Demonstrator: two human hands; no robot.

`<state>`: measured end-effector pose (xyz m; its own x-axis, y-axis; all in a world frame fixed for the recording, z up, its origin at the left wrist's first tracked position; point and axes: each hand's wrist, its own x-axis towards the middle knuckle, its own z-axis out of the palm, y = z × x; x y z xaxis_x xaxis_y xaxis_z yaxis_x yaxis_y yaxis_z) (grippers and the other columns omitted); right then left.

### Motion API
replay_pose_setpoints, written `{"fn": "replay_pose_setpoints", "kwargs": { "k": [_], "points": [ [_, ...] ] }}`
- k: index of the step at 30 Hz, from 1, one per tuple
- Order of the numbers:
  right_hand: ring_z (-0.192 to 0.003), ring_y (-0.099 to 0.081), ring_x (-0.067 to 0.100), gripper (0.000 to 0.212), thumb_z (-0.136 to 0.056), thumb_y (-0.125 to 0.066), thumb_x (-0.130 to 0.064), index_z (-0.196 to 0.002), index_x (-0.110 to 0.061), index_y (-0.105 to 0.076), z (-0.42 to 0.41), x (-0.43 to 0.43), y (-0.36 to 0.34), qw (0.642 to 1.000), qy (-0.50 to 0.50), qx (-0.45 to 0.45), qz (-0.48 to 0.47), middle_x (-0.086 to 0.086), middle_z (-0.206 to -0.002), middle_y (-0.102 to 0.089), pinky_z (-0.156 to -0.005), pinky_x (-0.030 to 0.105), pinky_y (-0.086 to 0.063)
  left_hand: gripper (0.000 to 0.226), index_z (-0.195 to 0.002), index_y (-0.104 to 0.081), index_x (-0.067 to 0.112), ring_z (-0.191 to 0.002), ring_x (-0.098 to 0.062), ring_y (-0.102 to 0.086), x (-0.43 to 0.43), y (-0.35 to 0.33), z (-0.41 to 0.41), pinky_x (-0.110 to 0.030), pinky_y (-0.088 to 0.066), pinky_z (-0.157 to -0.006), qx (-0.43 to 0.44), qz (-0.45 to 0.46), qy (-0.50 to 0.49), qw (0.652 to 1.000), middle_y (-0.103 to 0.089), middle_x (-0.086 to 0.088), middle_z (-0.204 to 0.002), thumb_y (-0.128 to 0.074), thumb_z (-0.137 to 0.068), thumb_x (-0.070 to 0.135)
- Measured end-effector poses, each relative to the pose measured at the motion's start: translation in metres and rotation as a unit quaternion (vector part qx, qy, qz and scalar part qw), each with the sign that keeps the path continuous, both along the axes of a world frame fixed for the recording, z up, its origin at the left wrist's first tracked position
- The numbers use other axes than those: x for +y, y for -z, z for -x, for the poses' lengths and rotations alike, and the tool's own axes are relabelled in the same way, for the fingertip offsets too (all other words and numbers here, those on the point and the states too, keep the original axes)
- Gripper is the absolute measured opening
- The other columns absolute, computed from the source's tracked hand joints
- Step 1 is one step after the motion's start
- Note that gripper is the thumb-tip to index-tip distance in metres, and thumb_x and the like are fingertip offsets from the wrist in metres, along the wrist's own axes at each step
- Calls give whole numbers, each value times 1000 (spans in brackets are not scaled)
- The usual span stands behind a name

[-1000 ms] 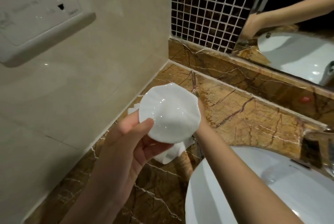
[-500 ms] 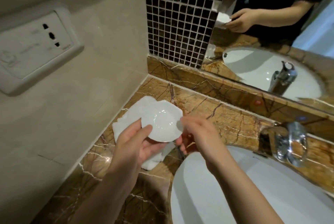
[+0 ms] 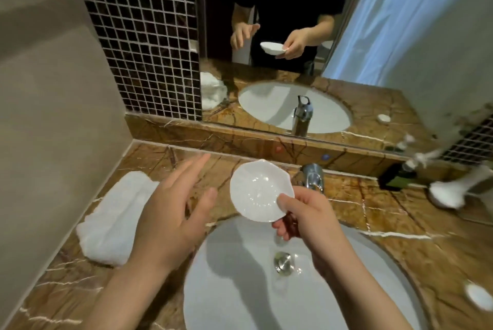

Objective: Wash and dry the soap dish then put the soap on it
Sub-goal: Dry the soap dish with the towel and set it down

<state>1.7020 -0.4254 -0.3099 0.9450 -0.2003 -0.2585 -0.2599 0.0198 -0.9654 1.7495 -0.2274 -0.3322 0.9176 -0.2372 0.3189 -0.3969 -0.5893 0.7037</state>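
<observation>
The white scalloped soap dish (image 3: pixel 260 191) is held bowl-up over the far rim of the sink. My right hand (image 3: pixel 306 219) grips its near right edge, thumb on top and fingers underneath. My left hand (image 3: pixel 173 212) hovers to the left of the dish with fingers spread and nothing in it. A folded white towel (image 3: pixel 113 217) lies on the marble counter by the left wall. A small white oval, possibly the soap (image 3: pixel 478 295), rests on the counter at the right; it is blurred.
The white basin (image 3: pixel 240 289) with its metal drain (image 3: pixel 282 263) fills the foreground. A chrome tap (image 3: pixel 312 176) stands behind the dish. A dark pump bottle (image 3: pixel 397 176) and a blurred white object (image 3: pixel 445 192) sit at the back right. A mirror runs along the back wall.
The dish passed from my left hand to my right and moved right, from above the towel to over the sink. My left hand let go and opened. The view swung right.
</observation>
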Motion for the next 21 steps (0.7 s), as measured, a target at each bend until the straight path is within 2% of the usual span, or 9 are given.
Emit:
{"fn": "replay_pose_setpoints", "kwargs": {
  "k": [2, 4, 7, 12, 16, 21],
  "points": [
    [-37, -45, 13, 23, -88, -43, 3, -75, -3, -61, 13, -28, 3, 1000, 26, 5, 8, 9, -47, -53, -37, 20, -36, 60, -140, -37, 39, -132, 3, -30, -33, 1, 3, -26, -29, -103, -3, -20, 38, 999, -37, 20, -143, -28, -84, 61],
    [-37, -45, 12, 25, -89, -42, 2, -75, -4, -62, 25, -57, 7, 998, 56, 9, 10, 10, -48, -53, -37, 19, -36, 62, -140, -35, 39, -134, -1, -29, -67, 4, 8, -33, -28, -106, 4, -36, 73, 997, -34, 18, -146, -28, -83, 62],
    [-38, -45, 12, 25, -91, -42, 0, -77, -4, -63, 44, -101, 14, 995, 97, 17, 12, 9, -48, -53, -38, 19, -37, 61, -140, -32, 42, -130, 3, -26, -119, 11, 16, -31, -25, -103, -3, -65, 108, 992, -28, 22, -145, -27, -83, 62],
    [-35, -45, 10, 26, -92, -42, 0, -78, -3, -63, 70, -176, 31, 987, 158, 33, 4, 7, -45, -53, -36, 18, -37, 61, -139, -38, 39, -135, -9, -34, -198, 25, 27, -29, -27, -102, -2, -89, 162, 983, -37, 12, -148, -29, -84, 63],
    [-33, -42, 10, 25, -94, -41, 0, -78, -5, -60, 80, -230, 51, 978, 204, 44, -6, 8, -45, -51, -34, 17, -34, 58, -139, -37, 39, -135, -8, -33, -253, 37, 35, -27, -27, -101, -15, -113, 189, 975, -39, 12, -147, -30, -86, 61],
    [-37, -47, 7, 21, -96, -41, -8, -97, -12, -61, 81, -285, 89, 970, 233, 67, 28, 8, -53, -56, -37, 16, -39, 59, -139, -38, 36, -134, -11, -36, -303, 52, 35, -33, -33, -101, -23, -142, 209, 967, -41, 9, -147, -28, -87, 62]
  ]
}}
